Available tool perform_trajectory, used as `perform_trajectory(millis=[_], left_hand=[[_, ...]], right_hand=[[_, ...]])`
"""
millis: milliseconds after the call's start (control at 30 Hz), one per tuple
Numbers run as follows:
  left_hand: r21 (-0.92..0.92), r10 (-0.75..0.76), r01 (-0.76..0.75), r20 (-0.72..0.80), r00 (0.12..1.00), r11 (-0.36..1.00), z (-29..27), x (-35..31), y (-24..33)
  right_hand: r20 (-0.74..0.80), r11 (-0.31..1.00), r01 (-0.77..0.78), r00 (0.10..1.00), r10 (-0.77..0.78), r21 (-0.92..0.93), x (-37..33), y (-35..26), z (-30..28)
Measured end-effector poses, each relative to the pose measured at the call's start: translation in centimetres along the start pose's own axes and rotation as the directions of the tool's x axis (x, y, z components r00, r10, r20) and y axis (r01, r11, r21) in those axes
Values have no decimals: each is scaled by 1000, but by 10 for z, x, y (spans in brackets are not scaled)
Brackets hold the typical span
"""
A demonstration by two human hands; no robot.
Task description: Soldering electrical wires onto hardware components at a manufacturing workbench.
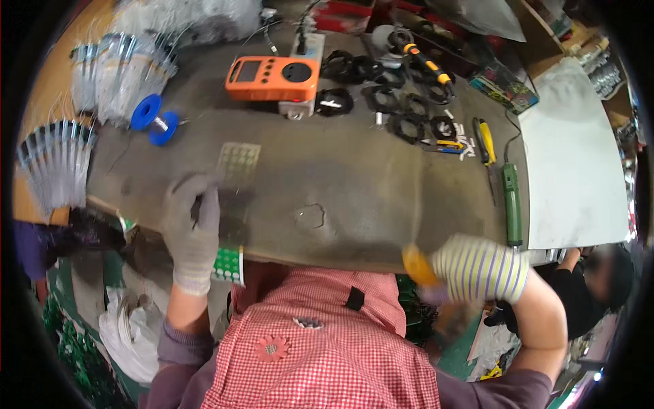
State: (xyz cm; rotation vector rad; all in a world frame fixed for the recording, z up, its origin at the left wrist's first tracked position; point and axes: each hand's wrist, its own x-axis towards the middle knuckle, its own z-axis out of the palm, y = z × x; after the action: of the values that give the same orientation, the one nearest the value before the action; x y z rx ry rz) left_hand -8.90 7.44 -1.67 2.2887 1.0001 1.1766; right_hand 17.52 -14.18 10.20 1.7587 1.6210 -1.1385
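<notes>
Orange handle: one, held in the right hand's grip; the left hand's, I cannot tell.

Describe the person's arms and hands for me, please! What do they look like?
The left hand wears a plain, pale grey glove. The right hand wears a pale glove with thin purple stripes. Greyish-purple sleeves cover the upper parts of the arms, and the forearms show bare below the gloves.
</notes>
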Motion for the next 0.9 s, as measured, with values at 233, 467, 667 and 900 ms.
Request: perform_trajectory(millis=[233, 467, 667, 900], left_hand=[[-248, 121, -66, 211, 970, 967, 21, -8, 47], [-284, 501, -422, 329, 800, 861, 27, -4, 71], [-250, 448, -383, 312, 838, 889, 15, -16, 41], [96, 387, -401, 139, 911, 911, -49, -6, -10]], right_hand=[[-814, 783, 247, 50, 578, 571, -86, 86, 45], [-884, 888, 290, -204, 421, 356, -1, 235, 10], [-971, 946, 230, 117, 208, 230, 41, 345, 6], [-787, 768, 198, 268, 556, 610, 77, 327, -37]])
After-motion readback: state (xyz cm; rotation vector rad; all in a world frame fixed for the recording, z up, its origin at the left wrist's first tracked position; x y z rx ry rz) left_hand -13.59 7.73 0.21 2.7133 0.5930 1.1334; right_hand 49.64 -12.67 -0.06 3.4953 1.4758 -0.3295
